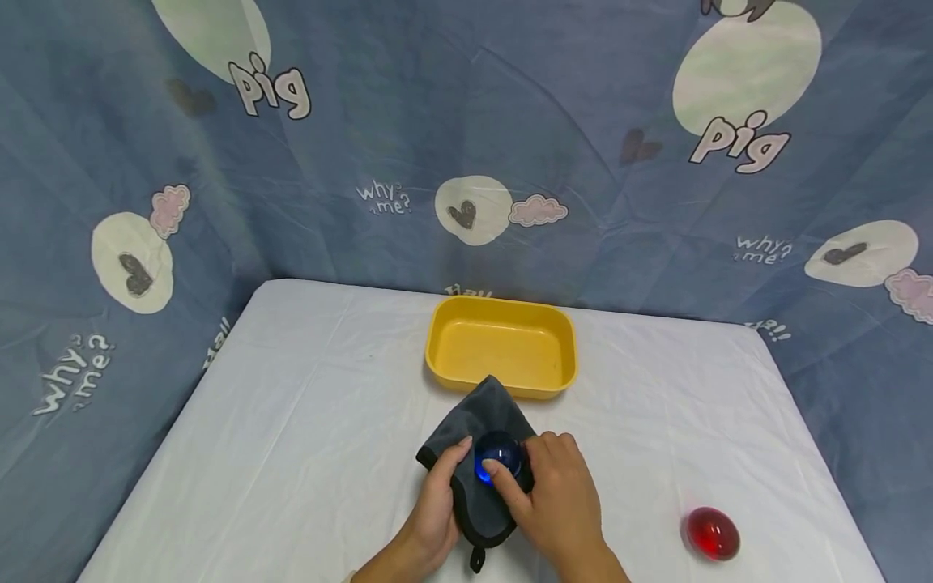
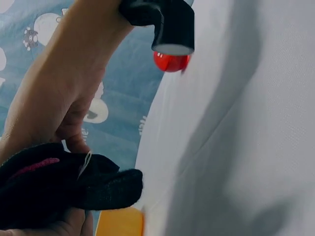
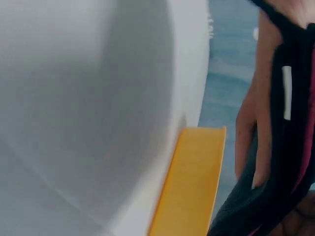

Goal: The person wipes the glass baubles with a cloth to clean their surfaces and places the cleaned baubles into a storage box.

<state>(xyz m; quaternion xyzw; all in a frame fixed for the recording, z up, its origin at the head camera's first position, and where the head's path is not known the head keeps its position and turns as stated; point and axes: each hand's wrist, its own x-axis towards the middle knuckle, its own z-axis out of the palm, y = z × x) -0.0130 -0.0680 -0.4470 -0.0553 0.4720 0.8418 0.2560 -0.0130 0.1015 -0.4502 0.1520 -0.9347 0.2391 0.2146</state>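
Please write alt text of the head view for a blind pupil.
A right hand holds a blue ball against a grey cloth that the left hand grips. A yellow tray sits beyond; a red ball lies to the right on the white table.

Tray (image 1: 503, 348) at far edge of surface (image 1: 313, 453), fabric backdrop (image 1: 364, 121) behind. Cloth (image 1: 484, 510) before tray; first ball (image 1: 504, 448) on cloth. Second ball (image 1: 713, 534) on surface, right of both, well apart.

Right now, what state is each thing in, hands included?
Cloth: held above the table
Blue ball: on the cloth
Left hand: gripping the cloth
Right hand: gripping the cloth, thumb on blue ball
Red ball: lying on the table, untouched
Tray: upright, open side up
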